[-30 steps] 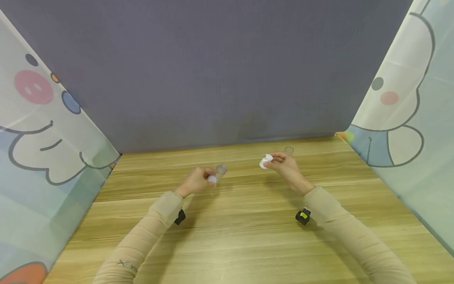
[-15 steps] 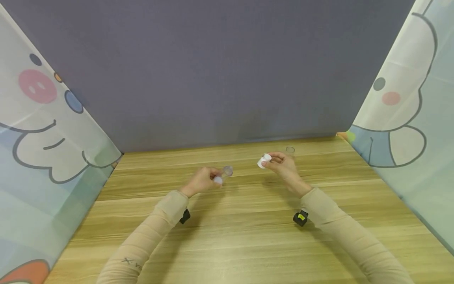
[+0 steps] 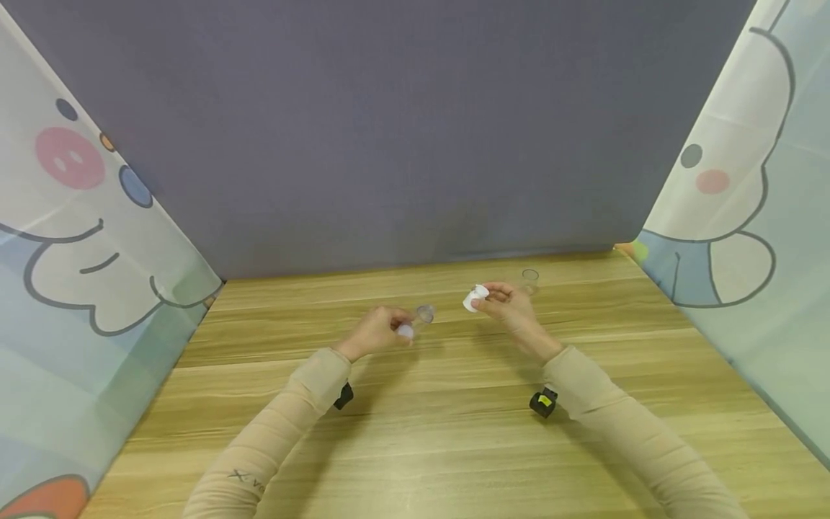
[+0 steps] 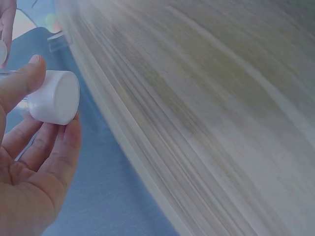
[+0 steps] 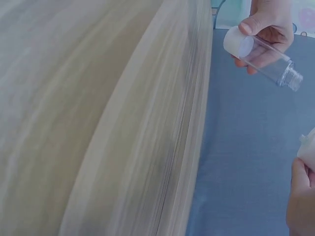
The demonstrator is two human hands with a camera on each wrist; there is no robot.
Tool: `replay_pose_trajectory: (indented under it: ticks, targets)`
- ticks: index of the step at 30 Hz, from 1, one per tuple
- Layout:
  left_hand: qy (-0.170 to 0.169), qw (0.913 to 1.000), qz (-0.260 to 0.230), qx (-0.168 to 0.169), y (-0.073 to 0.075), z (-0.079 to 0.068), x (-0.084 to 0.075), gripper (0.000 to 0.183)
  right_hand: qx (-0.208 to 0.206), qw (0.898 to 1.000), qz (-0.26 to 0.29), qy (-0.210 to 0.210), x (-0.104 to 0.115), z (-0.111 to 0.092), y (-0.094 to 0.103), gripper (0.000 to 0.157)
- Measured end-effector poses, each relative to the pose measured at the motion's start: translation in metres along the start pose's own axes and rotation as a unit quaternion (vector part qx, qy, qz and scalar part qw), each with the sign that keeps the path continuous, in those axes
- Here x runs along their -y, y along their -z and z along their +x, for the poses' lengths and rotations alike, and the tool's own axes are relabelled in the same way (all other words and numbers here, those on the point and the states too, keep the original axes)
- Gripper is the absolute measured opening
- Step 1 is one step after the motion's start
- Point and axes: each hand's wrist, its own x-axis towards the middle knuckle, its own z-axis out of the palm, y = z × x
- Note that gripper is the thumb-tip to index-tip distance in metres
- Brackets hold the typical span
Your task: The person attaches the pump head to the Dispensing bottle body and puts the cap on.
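My left hand (image 3: 381,330) grips a clear bottle (image 3: 424,314) by its white base (image 4: 56,97), thumb on one side and fingers on the other. In the right wrist view the bottle's body (image 5: 268,60) is transparent and tilted, its threaded neck (image 5: 294,79) bare and aimed towards the right hand. My right hand (image 3: 512,311) pinches a small white bottle top (image 3: 475,297) between thumb and fingers, also tilted. Both pieces are held up over the table with a gap between them. The right wrist view catches only part of the white top (image 5: 308,150) at its edge.
A clear, round-rimmed cap or cup (image 3: 530,277) stands on the wooden table (image 3: 415,432) behind the right hand. A dark grey backdrop (image 3: 415,130) rises at the table's back edge. Printed cartoon curtains (image 3: 71,238) hang at both sides.
My left hand has moved right with the bottle. My right hand has shifted slightly left with the white top, so the two pieces are closer together. Both grips stay the same.
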Motion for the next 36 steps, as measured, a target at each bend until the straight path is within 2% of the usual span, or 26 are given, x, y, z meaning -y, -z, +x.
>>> replay_pose_trajectory:
  ticks: [9,15,22,31,36]
  targets:
    - [0.03,0.9994,-0.011,0.007,-0.003,0.004,-0.001,0.046,0.016,1.0,0.01,0.0,-0.003,0.0,-0.015,0.035]
    - [0.028,0.9994,-0.018,0.005,-0.004,0.004,-0.002,0.046,0.023,0.999,0.03,-0.008,-0.003,0.0,-0.019,0.039]
    - [0.021,0.9991,-0.034,-0.018,-0.004,0.002,-0.003,0.043,0.043,0.995,0.083,-0.019,-0.005,-0.001,-0.02,0.044]
    - [0.037,0.9972,-0.048,-0.045,-0.007,0.001,-0.005,0.043,0.028,0.987,0.154,-0.029,0.0,-0.003,-0.026,0.03]
    - [0.042,0.9951,-0.061,-0.066,-0.01,0.0,-0.006,0.043,0.028,0.984,0.174,-0.026,0.001,-0.005,-0.028,0.027]
